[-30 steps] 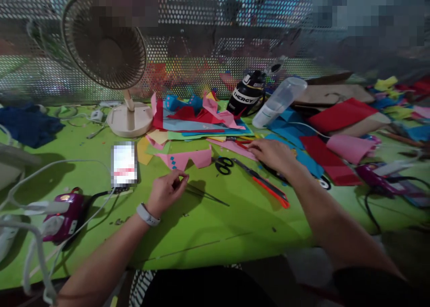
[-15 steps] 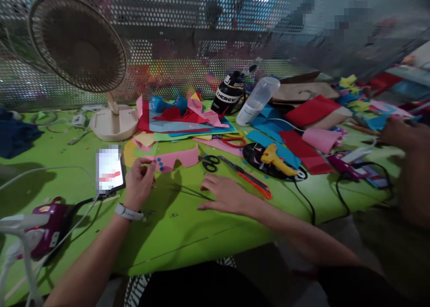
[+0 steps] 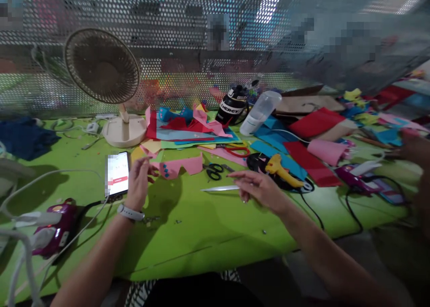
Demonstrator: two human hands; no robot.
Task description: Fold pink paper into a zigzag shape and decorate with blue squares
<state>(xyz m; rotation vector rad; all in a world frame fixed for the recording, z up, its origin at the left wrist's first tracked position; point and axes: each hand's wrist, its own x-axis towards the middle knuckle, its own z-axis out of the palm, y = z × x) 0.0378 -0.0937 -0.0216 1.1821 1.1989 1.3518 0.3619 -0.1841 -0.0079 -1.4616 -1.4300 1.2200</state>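
A pink paper cut-out shaped like a pair of glasses (image 3: 183, 166), with small blue pieces near its left end, lies in front of me. At that end is my left hand (image 3: 138, 184), a watch on its wrist, fingers bent and apart; whether the fingertips touch the paper is unclear. My right hand (image 3: 258, 190) has its fingers on the near end of silver tweezers (image 3: 218, 189), which point left. Dark-handled scissors (image 3: 214, 171) lie just beyond. Most of the cutter knife (image 3: 228, 168) is hidden behind my right hand. A yellow glue gun (image 3: 282, 170) rests on a black holder.
A phone (image 3: 118, 175) and a purple power strip (image 3: 55, 226) with cables lie to the left. Behind stand a fan (image 3: 124, 130), a black bottle (image 3: 231, 105) and a clear bottle (image 3: 260, 114) among coloured sheets. Another person's arm (image 3: 418, 164) reaches in at far right.
My right hand has moved right with the tweezers, whose arms now look together, and covers most of the cutter knife. My left fingers have spread somewhat. The whole view has shifted slightly.
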